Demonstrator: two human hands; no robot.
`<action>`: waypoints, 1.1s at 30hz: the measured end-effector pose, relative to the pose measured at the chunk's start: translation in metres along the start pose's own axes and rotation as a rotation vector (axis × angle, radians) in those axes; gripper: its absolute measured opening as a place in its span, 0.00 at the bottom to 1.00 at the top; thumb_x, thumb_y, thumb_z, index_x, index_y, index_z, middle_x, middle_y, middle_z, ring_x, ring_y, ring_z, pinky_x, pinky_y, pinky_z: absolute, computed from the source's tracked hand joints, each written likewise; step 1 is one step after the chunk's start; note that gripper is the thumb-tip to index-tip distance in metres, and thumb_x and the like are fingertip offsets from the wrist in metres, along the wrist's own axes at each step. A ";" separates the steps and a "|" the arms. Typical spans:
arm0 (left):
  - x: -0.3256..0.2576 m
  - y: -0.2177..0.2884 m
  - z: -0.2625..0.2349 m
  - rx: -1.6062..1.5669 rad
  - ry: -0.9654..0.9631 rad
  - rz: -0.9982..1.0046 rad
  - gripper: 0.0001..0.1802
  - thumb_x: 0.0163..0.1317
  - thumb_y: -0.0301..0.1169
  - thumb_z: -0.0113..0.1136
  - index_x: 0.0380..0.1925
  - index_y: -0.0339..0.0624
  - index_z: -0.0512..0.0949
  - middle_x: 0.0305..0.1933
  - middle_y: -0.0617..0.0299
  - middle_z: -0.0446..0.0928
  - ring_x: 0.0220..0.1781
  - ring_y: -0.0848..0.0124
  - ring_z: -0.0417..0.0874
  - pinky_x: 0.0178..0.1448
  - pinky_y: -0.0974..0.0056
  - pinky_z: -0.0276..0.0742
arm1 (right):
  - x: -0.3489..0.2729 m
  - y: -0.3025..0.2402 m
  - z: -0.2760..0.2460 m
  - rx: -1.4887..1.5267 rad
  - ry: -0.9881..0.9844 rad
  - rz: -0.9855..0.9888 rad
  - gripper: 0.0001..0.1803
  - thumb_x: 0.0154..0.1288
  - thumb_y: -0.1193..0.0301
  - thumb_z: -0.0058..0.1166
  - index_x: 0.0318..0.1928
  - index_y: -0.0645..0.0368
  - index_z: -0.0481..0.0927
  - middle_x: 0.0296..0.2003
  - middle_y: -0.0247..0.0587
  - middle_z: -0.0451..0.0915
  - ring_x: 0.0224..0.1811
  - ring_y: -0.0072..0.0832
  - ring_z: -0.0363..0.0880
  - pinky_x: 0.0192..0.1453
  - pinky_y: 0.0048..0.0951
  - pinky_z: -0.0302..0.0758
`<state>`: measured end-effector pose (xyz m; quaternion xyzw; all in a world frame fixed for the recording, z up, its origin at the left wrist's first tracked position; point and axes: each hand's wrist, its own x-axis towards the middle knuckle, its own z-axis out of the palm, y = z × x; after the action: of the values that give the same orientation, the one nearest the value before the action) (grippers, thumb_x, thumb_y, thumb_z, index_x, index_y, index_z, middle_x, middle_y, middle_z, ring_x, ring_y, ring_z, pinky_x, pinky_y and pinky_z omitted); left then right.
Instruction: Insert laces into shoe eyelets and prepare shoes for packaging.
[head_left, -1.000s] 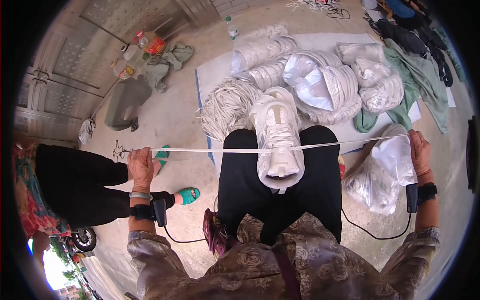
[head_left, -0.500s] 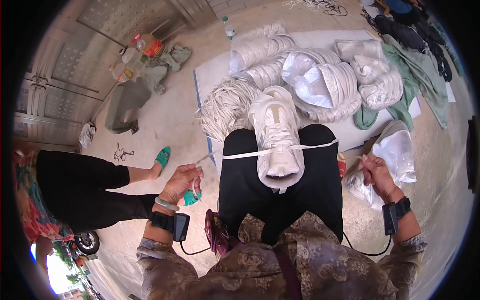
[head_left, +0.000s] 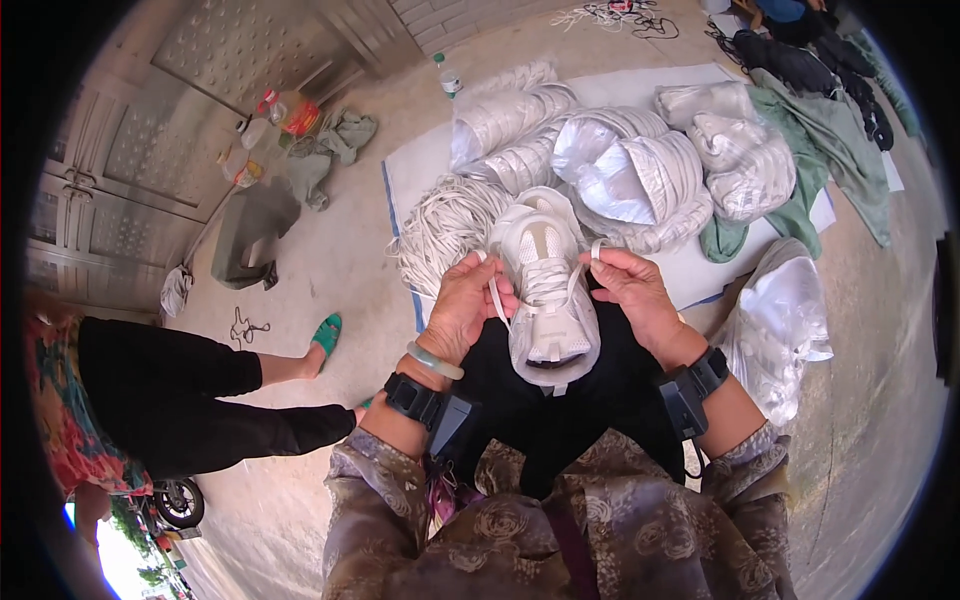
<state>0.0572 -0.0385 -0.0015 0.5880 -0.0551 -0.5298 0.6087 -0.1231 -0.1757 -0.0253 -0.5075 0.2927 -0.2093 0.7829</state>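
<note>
A white sneaker (head_left: 548, 335) rests on my lap between my black-clad thighs, toe pointing away and heel opening toward me. White shoelace runs across its tongue in several rows. Left of the shoe, my left hand (head_left: 467, 302) pinches one lace end (head_left: 494, 290), which hangs in a loop past the fingers. On the other side, my right hand (head_left: 636, 300) grips the other lace end (head_left: 590, 257) between thumb and forefinger. Both hands are close to the shoe's sides. Just beyond the shoe lies a loose heap of white shoelaces (head_left: 445, 230).
Plastic-wrapped bundles of white laces (head_left: 640, 170) lie on a white sheet (head_left: 412, 170) ahead. Another clear plastic bag (head_left: 780, 330) sits on the floor at right. A person in black trousers (head_left: 190, 400) stands at left. A green cloth (head_left: 840, 150) and bottles (head_left: 448, 80) lie farther off.
Both hands have come inward from wide apart to beside the shoe. The lace, stretched sideways across the shoe before, now curves up slack to each hand.
</note>
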 end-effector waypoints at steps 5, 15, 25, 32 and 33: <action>-0.025 -0.006 -0.019 -0.120 0.009 0.152 0.08 0.65 0.34 0.46 0.32 0.43 0.70 0.16 0.64 0.69 0.13 0.73 0.69 0.15 0.69 0.64 | -0.017 0.000 -0.001 0.071 0.098 -0.058 0.10 0.60 0.72 0.55 0.42 0.59 0.79 0.34 0.29 0.79 0.33 0.15 0.73 0.36 0.17 0.69; -0.052 -0.018 -0.009 -0.197 0.092 0.019 0.04 0.63 0.30 0.48 0.34 0.43 0.71 0.21 0.64 0.70 0.17 0.75 0.66 0.21 0.71 0.61 | -0.029 0.011 0.006 -0.042 0.149 -0.046 0.06 0.62 0.72 0.53 0.36 0.61 0.76 0.22 0.29 0.74 0.18 0.13 0.68 0.21 0.14 0.65; -0.058 -0.017 -0.004 -0.123 0.033 -0.100 0.12 0.65 0.36 0.47 0.39 0.39 0.72 0.19 0.63 0.70 0.11 0.78 0.60 0.15 0.74 0.55 | -0.027 0.012 0.011 -0.159 0.168 -0.236 0.01 0.58 0.80 0.53 0.32 0.64 0.76 0.21 0.25 0.72 0.22 0.09 0.65 0.25 0.13 0.64; -0.058 -0.018 -0.010 -0.117 -0.068 -0.116 0.12 0.65 0.37 0.47 0.33 0.39 0.73 0.19 0.65 0.69 0.13 0.79 0.61 0.16 0.74 0.56 | -0.016 0.026 0.017 -0.170 0.228 -0.321 0.02 0.57 0.80 0.54 0.32 0.65 0.76 0.20 0.26 0.71 0.22 0.10 0.64 0.25 0.15 0.64; -0.056 -0.018 -0.009 -0.119 -0.043 -0.135 0.12 0.64 0.36 0.49 0.29 0.39 0.74 0.18 0.66 0.69 0.13 0.79 0.61 0.17 0.74 0.57 | -0.012 0.028 0.017 -0.198 0.237 -0.351 0.02 0.56 0.80 0.54 0.32 0.65 0.76 0.19 0.28 0.72 0.21 0.11 0.64 0.25 0.15 0.65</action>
<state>0.0287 0.0124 0.0127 0.5416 0.0033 -0.5846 0.6041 -0.1195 -0.1454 -0.0425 -0.5969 0.3089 -0.3704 0.6411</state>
